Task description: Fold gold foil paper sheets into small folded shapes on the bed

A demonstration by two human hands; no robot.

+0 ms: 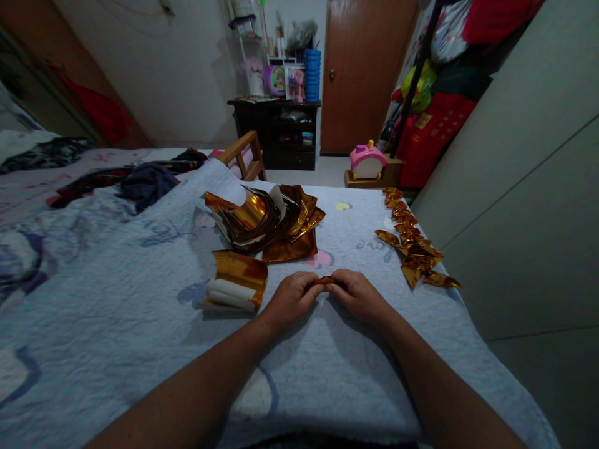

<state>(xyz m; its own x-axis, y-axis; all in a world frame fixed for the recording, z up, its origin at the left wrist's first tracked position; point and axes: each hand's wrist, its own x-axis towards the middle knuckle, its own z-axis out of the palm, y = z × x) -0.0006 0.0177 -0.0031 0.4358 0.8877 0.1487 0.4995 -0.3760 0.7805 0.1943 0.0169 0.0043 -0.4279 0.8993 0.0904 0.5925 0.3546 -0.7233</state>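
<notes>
Between my fingertips, just above the bed cover, is a small folded piece of gold foil paper (326, 280). My left hand (294, 295) pinches one end of it and my right hand (356, 293) the other; most of it is hidden by the fingers. Left of my hands lies a curled stack of foil paper (241, 274) showing gold and pale sides. Behind that sits a larger fanned pile of gold foil sheets (262, 215). On the right, folded gold foil pieces (418, 252) lie in a row along the bed's edge.
The pale blue bed cover (154, 349) spreads under everything. Dark clothes (147, 184) lie at the far left. A wooden chair (253, 159), a black cabinet (276, 134) and a pink toy (368, 161) stand beyond the bed. A pale cabinet wall (524, 206) borders the right side.
</notes>
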